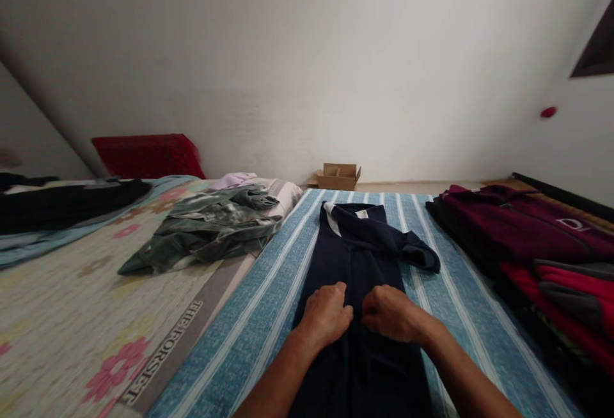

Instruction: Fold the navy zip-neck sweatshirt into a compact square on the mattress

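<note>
Navy garment (329,258), one: left hand (327,312) and right hand (391,313) curled, pinch uncertain; best kept level, tension even, sleeve (418,250) at two o'clock smoothed.

One cam, worn on my head, looking fwd & slightly down over my own forearms (285,370), which enter from the btm edge. It sees my L fingers (346,317) & R fingers (373,308) from above/behind, close up, low & a bit R of ctr. The navy garment (330,252) stretches away from the lens, btm edge to mid-frame. Tilt's shallow, so the wall (307,73), farther off, fills approx. the top half. Wide view: flowered bedding (57,316) at far L, maroon clothes (518,220) at far R. Pic's squeezed in ht by 1/4.
</note>
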The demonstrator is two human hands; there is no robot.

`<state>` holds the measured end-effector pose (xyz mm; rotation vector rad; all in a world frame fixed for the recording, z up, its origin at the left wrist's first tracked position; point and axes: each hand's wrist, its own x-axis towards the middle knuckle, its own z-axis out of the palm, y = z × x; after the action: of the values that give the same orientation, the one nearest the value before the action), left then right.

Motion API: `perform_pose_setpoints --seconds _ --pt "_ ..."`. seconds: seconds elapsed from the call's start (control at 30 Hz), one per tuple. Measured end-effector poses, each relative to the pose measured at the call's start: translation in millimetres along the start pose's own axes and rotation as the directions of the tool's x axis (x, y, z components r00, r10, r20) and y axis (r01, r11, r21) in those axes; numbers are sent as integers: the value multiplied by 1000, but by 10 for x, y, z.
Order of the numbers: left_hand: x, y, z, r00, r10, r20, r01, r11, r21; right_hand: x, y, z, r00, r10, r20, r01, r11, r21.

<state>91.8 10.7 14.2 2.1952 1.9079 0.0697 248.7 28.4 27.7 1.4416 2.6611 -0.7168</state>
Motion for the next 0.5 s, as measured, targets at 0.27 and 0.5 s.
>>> perform_pose_setpoints --seconds 0.27,0.5 --pt "-208 -3 -5 1000 -23 11 23 1000 -17 38 220 79 1000 -8 22 0 935 355" --pt "-229 28 61 999 -48 -18 48 999 5 61 589 78 961 277 2 -235 814 531"
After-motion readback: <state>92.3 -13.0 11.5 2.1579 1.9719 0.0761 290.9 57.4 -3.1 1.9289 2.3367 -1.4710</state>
